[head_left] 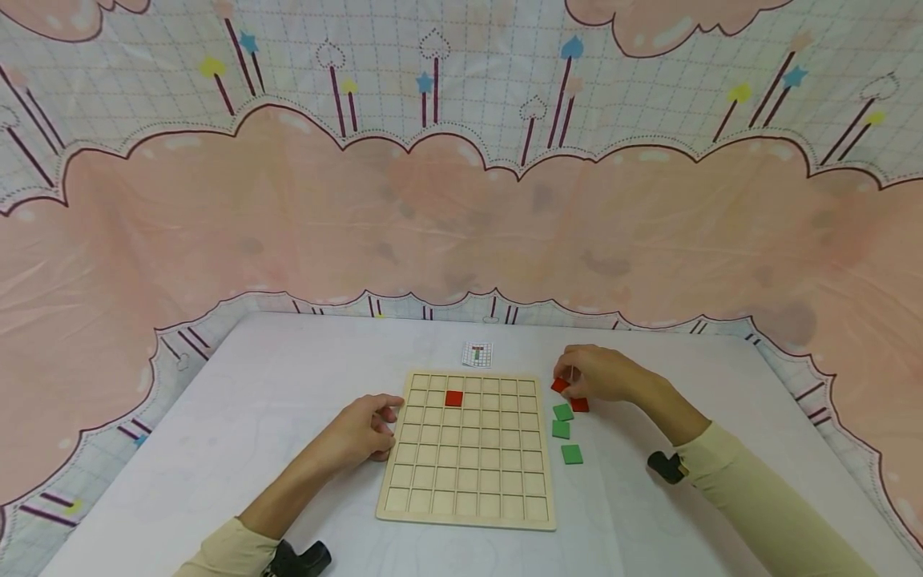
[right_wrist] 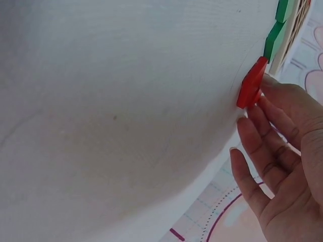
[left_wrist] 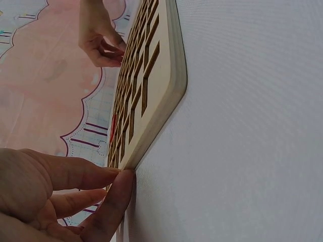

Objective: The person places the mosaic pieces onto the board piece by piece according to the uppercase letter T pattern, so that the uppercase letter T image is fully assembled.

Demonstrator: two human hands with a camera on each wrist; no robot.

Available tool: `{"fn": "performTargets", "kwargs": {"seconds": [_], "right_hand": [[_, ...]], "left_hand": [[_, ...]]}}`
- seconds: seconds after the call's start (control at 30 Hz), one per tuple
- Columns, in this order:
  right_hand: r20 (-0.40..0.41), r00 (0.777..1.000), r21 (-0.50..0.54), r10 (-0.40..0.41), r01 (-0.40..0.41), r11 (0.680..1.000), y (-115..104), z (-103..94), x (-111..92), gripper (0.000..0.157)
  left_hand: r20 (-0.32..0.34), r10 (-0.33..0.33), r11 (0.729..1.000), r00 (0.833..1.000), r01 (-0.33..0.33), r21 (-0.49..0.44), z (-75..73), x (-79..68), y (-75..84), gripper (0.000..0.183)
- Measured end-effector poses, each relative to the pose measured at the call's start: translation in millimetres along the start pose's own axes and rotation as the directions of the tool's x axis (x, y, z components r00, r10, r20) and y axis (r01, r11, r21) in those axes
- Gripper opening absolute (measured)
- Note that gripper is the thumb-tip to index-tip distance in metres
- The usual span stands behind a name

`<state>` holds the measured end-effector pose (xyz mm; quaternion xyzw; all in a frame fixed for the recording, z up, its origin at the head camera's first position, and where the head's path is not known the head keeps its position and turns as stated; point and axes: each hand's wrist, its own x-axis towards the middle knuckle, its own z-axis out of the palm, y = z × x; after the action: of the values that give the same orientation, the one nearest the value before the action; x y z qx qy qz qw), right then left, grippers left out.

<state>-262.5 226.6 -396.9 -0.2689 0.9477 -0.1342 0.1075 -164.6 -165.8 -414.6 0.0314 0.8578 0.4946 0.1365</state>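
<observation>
A wooden grid board (head_left: 470, 457) lies on the white table, with one red tile (head_left: 453, 398) set in a cell of its upper part. At its left edge, the thumb and forefinger of my left hand (head_left: 364, 430) pinch the rim; the left wrist view shows the fingertips (left_wrist: 118, 176) right at the wood. Beyond the board's right side my right hand (head_left: 602, 374) pinches a small red square tile (head_left: 559, 385) by its fingertips. Another red tile (head_left: 580, 405) lies just under that hand, and it stands nearest in the right wrist view (right_wrist: 252, 83), partly covering the pinched one.
Three green tiles (head_left: 562, 412) lie in a loose column along the board's right side. Behind the board's far edge is a small printed card (head_left: 477, 354) with a coloured T-like pattern. A patterned cloth (head_left: 433, 224) hangs behind the table.
</observation>
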Motion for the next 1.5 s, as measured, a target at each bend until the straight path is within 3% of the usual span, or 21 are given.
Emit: {"fn": "performTargets", "kwargs": {"seconds": [0.37,0.63,1.17,1.5], "right_hand": [[0.009,1.0,-0.018,0.011,-0.011,1.0,1.5,-0.1,3.4,0.02],[0.009,1.0,-0.053,0.009,-0.008,0.999,2.6,-1.2,3.9,0.023],[0.0,0.999,-0.017,-0.039,0.039,0.999,2.5,-3.5,5.8,0.02],[0.011,1.0,0.011,-0.015,0.015,1.0,-5.0,-6.3,8.3,0.019]], "left_hand": [[-0.019,-0.039,0.999,0.999,0.039,0.014,0.9,0.8,0.5,0.062],[-0.002,-0.019,1.0,1.0,0.019,0.005,0.0,-1.3,2.5,0.062],[0.004,-0.024,1.0,1.0,0.024,-0.008,-0.6,0.0,1.4,0.061],[0.001,-0.031,0.999,1.0,0.031,-0.008,-0.7,-1.4,2.9,0.062]]}}
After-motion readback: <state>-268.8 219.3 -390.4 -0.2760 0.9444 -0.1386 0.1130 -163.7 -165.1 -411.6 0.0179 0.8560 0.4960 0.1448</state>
